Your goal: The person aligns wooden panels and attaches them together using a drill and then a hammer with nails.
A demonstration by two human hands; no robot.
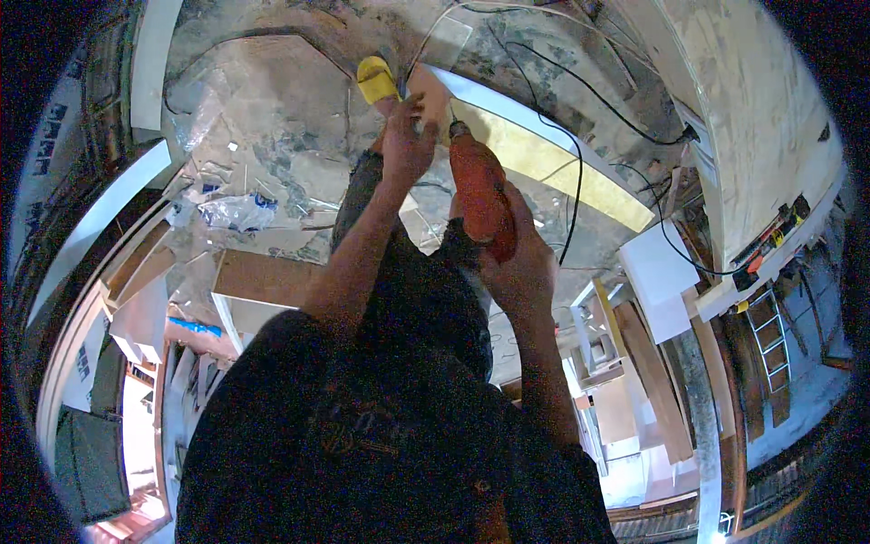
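My right hand grips a red-orange power drill, its fingers wrapped round the handle. The drill's bit points away from me, beside the end of a long board. This board has a white strip along its far side and a pale yellow face. My left hand is at the board's brown end, fingers bent and a little apart; whether it touches the board is unclear. Just beyond that hand is a yellow slipper on my left foot. Dark trousers cover my legs.
A black cable loops over the stained floor to the right. Crumpled clear plastic and scraps lie at left. A brown-topped panel stands near my left arm. At right are a white board, a large pale panel and a ladder.
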